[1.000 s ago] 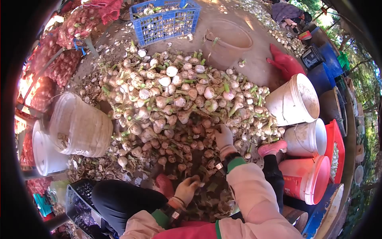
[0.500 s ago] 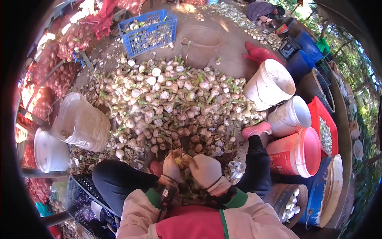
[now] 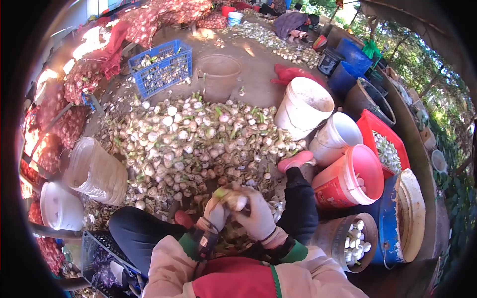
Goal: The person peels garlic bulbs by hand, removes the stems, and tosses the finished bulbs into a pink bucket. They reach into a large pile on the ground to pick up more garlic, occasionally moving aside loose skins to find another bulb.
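Observation:
Between my two hands is a pale garlic bulb [image 3: 237, 201] with a greenish stem, held above my lap. My left hand [image 3: 216, 212] wraps round its stem side. From the other side my right hand [image 3: 256, 214] grips the bulb, with the fingers curled over it. Both hands look gloved. Just beyond them spreads a large heap of garlic bulbs [image 3: 189, 144] with cut stems and loose skins on the ground.
Right: white buckets [image 3: 304, 108], a red bucket [image 3: 348, 175], a red tray [image 3: 365, 130] of peeled cloves and a container [image 3: 332, 238] of white bulbs. Left: stacked buckets [image 3: 97, 171]. Behind: a blue crate [image 3: 161, 69], a brown tub [image 3: 217, 78] and a crouching person [image 3: 293, 25].
The view has tilted up and shifted right, so the heap and buckets sit lower and further left. A pale bulb now shows between my hands, and something pink is now in the red bucket.

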Demonstrator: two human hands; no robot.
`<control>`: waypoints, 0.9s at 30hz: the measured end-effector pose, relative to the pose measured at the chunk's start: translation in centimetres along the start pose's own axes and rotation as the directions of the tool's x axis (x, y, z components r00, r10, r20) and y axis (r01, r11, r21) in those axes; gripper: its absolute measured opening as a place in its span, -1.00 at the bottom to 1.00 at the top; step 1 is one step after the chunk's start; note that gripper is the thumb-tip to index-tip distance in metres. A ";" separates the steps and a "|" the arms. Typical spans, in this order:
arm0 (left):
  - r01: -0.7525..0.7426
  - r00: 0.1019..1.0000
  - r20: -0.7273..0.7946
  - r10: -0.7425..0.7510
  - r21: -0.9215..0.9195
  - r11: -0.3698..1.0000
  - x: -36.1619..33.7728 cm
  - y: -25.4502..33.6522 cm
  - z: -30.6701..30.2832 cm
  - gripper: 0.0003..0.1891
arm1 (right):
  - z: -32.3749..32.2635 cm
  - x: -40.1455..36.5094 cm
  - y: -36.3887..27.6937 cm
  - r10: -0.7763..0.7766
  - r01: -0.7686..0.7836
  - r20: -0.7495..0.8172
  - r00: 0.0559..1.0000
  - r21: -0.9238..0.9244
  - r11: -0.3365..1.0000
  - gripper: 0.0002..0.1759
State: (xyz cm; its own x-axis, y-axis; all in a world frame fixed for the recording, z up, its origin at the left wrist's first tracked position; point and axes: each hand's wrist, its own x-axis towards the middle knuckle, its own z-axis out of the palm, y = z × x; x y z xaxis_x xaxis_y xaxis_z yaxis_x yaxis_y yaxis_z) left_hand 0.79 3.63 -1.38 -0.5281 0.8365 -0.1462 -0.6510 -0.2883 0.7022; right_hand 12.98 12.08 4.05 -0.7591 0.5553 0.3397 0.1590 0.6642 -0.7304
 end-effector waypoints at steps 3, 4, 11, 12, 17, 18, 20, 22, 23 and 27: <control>0.132 0.982 0.145 -0.120 -0.075 0.988 0.3 1.7 0.9 -0.71 | -1.1 0.2 -0.3 0.004 -0.058 -0.217 0.976 -0.244 0.968 -0.37; 0.177 0.980 0.102 -0.173 -0.039 0.983 0.0 1.9 1.1 -0.78 | -1.1 0.4 -0.4 -0.185 0.123 -0.153 0.971 -0.345 0.930 -0.41; 0.084 0.984 -0.163 -0.075 0.049 0.995 -2.3 6.0 3.5 -0.90 | 1.1 1.3 -1.1 0.437 -0.454 0.270 0.858 0.796 0.400 -0.74; 0.068 0.994 -0.089 -0.056 0.133 0.989 -3.0 5.3 3.0 -0.86 | 1.2 1.4 0.4 0.345 -0.417 0.235 0.909 0.467 0.780 -0.73; 0.062 0.992 -0.113 -0.056 0.048 0.997 -2.4 4.9 -2.7 -0.80 | 5.6 2.1 -1.1 0.373 -0.382 0.120 0.920 0.490 0.783 -0.48; 0.120 0.987 -0.120 -0.111 0.065 0.991 -2.8 6.5 -2.0 -0.79 | 5.8 1.8 -1.8 0.301 -0.357 0.192 0.934 0.454 0.816 -0.35; 0.134 0.991 -0.028 -0.131 0.230 0.964 -3.5 4.1 -3.7 -0.79 | 6.4 2.8 -2.2 0.315 -0.381 0.215 0.924 0.549 0.744 -0.44; 0.214 0.976 -0.003 -0.220 0.238 0.947 -4.2 3.8 -3.5 -0.84 | 5.8 3.4 -1.1 0.325 -0.445 0.306 0.895 0.561 0.698 -0.59; 0.215 0.975 -0.004 -0.220 0.239 0.947 -3.4 4.7 -4.2 -0.84 | 5.4 3.1 -0.9 0.325 -0.446 0.307 0.895 0.562 0.697 -0.59; -0.215 0.964 -0.238 0.120 -0.430 0.877 -1.0 6.7 -13.5 -0.73 | 4.2 2.2 -2.0 0.139 -0.171 0.101 0.985 0.493 0.853 -0.60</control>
State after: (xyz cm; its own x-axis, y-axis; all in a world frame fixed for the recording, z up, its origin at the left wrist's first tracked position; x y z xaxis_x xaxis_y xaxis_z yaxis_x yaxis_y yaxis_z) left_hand -10.38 -5.44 -5.97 -0.7169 0.6606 -0.2229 -0.6916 -0.6333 0.3473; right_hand 8.30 9.86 3.78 -0.7892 0.5891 0.1734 -0.0458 0.2251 -0.9733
